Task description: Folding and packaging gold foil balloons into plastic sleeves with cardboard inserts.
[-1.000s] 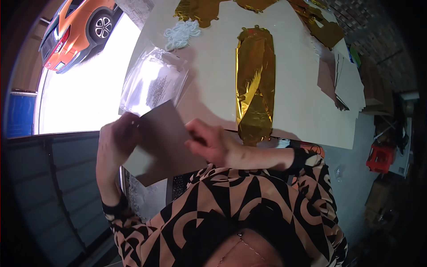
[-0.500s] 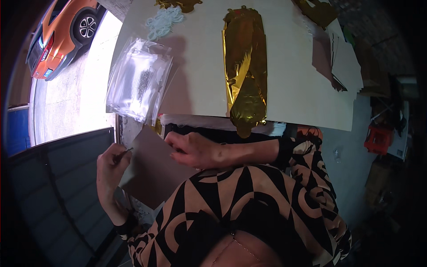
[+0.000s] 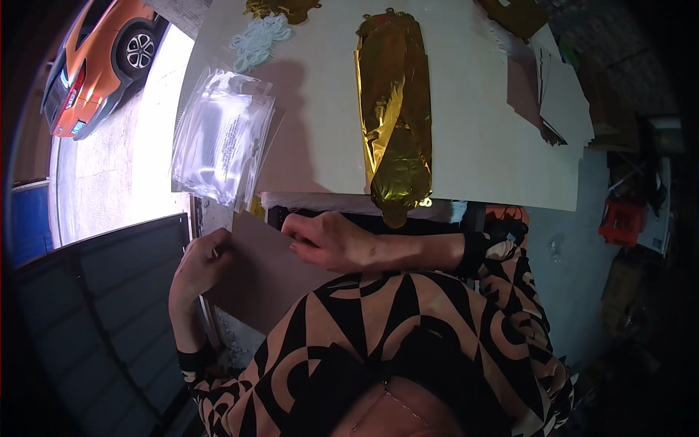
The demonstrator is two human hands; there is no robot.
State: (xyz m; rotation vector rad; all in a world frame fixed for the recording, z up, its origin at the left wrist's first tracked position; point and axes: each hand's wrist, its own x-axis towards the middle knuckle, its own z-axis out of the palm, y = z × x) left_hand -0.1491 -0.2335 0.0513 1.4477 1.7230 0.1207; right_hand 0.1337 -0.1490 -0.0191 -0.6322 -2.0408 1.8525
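Observation:
In front of me, below the table edge, a flat grey-brown sheet of card (image 3: pixel 255 269) hangs at a slant close to my body. My left hand (image 3: pixel 200 268) is at its upper left edge with fingers curled closed; what they pinch, if anything, is hidden. At the sheet's upper right edge is my right hand (image 3: pixel 331 240), its fingers folded closed against the card. A flattened gold foil balloon (image 3: pixel 393 109) lies lengthwise on the table beyond my right hand, its lower tab reaching over the near edge.
On the pale tabletop (image 3: pixel 466 131) are a pile of clear plastic bags (image 3: pixel 222 142), a bundle of white string (image 3: pixel 258 40) and more gold foil (image 3: pixel 517 14). Card sheets (image 3: pixel 564 91) lie at the right. A dark panel (image 3: pixel 95 306) stands at the left; a red stool (image 3: pixel 621 222) is at the right.
My left hand has moved right, in over the card's edge; a small dark thing seen at its fingertips earlier is now hidden. My right hand has shifted slightly right.

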